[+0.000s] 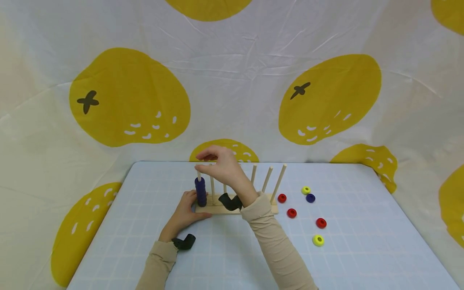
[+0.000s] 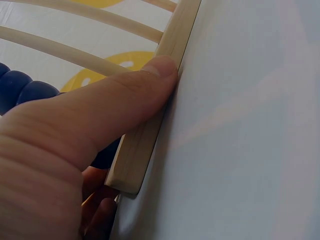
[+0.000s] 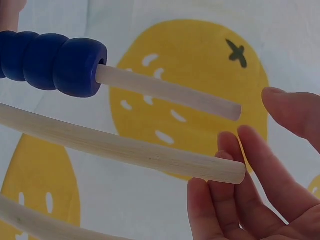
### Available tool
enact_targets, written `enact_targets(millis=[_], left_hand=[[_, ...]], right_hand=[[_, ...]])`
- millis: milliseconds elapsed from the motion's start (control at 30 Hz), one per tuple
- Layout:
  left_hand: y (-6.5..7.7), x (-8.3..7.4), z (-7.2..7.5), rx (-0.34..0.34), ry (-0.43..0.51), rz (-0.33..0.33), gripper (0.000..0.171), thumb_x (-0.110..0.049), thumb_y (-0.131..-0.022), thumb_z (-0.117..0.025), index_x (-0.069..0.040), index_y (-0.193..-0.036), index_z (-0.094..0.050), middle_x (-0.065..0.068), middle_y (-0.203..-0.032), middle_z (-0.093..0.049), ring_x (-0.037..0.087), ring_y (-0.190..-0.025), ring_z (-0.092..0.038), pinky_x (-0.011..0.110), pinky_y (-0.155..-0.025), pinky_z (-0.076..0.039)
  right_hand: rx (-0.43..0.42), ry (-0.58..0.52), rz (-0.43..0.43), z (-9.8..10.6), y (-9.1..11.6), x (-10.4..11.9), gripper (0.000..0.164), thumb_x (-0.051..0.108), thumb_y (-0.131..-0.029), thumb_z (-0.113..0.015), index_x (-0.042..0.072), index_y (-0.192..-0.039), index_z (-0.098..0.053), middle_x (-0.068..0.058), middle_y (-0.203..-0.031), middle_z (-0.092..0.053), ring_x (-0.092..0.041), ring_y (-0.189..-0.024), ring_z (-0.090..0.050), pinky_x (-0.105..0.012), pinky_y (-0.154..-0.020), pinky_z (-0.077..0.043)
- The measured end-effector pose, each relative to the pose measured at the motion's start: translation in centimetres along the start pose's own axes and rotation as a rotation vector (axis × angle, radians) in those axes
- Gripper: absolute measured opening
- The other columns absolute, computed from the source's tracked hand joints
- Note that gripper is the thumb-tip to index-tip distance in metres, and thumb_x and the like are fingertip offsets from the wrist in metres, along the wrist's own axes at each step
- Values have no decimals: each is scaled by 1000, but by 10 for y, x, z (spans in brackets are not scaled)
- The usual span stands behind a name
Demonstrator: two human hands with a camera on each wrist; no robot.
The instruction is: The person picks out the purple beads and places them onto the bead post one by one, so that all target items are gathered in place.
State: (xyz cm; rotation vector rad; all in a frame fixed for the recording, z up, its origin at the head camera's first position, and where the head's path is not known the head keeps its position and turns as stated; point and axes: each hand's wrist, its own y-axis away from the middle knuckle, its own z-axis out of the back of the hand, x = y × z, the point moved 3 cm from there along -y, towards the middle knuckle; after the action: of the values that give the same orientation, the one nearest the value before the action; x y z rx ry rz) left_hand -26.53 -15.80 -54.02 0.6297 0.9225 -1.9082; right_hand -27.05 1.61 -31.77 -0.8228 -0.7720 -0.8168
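A wooden peg rack (image 1: pixel 214 210) with upright pegs stands at the table's far side. Its leftmost peg carries a stack of dark blue ring beads (image 1: pixel 200 193), and bare peg shows above them. My left hand (image 1: pixel 185 213) grips the rack's left end; in the left wrist view its thumb (image 2: pixel 125 97) lies along the front edge of the base, with fingers behind. Over the left pegs is my right hand (image 1: pixel 225 167), thumb and fingers apart and holding nothing. In the right wrist view its fingers (image 3: pixel 262 175) are close to the tips of two pegs.
Right of the rack lie red beads (image 1: pixel 288 214), yellow beads (image 1: pixel 315 242) and one blue bead (image 1: pixel 310 201), loose on the pale checked table (image 1: pixel 362 249). A white curtain (image 1: pixel 232 100) with yellow fruit shapes hangs behind the table.
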Motion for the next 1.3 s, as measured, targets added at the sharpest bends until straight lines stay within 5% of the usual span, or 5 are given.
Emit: enact_targets(millis=[400, 600, 1300], left_hand=[[-1, -6, 1, 16, -6, 4, 71, -33, -68, -91, -5, -128, -66, 8, -129, -61, 28, -118, -45, 53, -101, -37], [-1, -6, 1, 13, -12, 1, 70, -34, -68, -92, -6, -128, -66, 8, -129, -61, 28, -118, -46, 52, -101, -37], [2, -4, 1, -20, -38, -18, 71, -34, -67, -92, -7, -127, -67, 8, -126, -62, 27, -114, -47, 52, -98, -39]], right_hand=[[-27, -126, 69, 5, 3, 1, 21, 5, -88, -74, -1, -108, -72, -10, -107, -68, -29, -103, -62, -44, -95, -49], [-48, -124, 123, 12, 12, 8, 19, 10, -88, -75, 6, -106, -74, -3, -108, -67, -21, -103, -62, -30, -93, -49], [-132, -97, 354, 44, 61, 23, 20, -1, -85, -75, 4, -104, -73, -7, -107, -68, -24, -102, -61, -36, -90, -50]])
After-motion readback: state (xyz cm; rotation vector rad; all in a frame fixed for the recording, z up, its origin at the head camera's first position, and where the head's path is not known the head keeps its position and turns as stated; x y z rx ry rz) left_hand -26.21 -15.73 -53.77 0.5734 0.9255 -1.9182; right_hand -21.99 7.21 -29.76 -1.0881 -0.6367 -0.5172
